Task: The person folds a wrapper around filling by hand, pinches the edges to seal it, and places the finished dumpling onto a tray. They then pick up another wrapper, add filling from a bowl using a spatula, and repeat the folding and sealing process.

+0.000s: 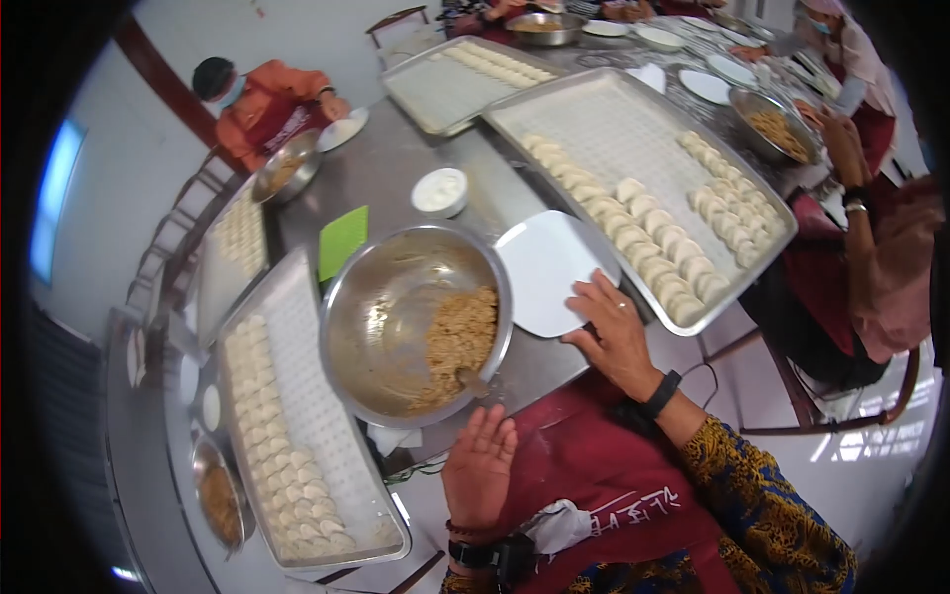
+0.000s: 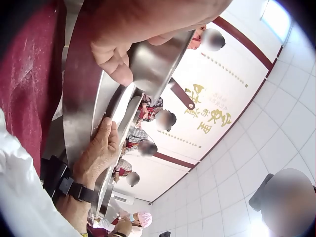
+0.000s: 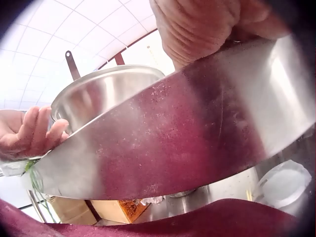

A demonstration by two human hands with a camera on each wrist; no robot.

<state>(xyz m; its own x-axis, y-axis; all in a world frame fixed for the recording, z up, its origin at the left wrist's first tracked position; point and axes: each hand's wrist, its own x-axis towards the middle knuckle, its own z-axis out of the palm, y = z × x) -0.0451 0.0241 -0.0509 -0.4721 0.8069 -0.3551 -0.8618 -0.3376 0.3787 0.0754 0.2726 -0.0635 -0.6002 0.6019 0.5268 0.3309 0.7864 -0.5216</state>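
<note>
My left hand (image 1: 480, 467) is palm up beside the near rim of a steel bowl (image 1: 368, 327), its fingers extended and nothing in it. Brownish minced filling (image 1: 463, 332) fills the bowl's right side, with a spoon handle (image 1: 473, 382) sticking up from it. Just right of the bowl, a round white plate (image 1: 544, 272) lies at the table's edge. The fingers of my right hand (image 1: 616, 342) rest over the plate's near right rim, spread and fairly straight. The right wrist view shows the right hand (image 3: 207, 29) above the steel table edge, with the left hand (image 3: 32, 133) by the bowl.
Trays of dumplings stand left (image 1: 297, 376) and right (image 1: 584, 109) of the bowl. Behind it are a small white bowl (image 1: 439, 192) and a green scraper (image 1: 342, 243). A person in orange (image 1: 272, 109) sits across, and another person's arm (image 1: 861, 238) is at right.
</note>
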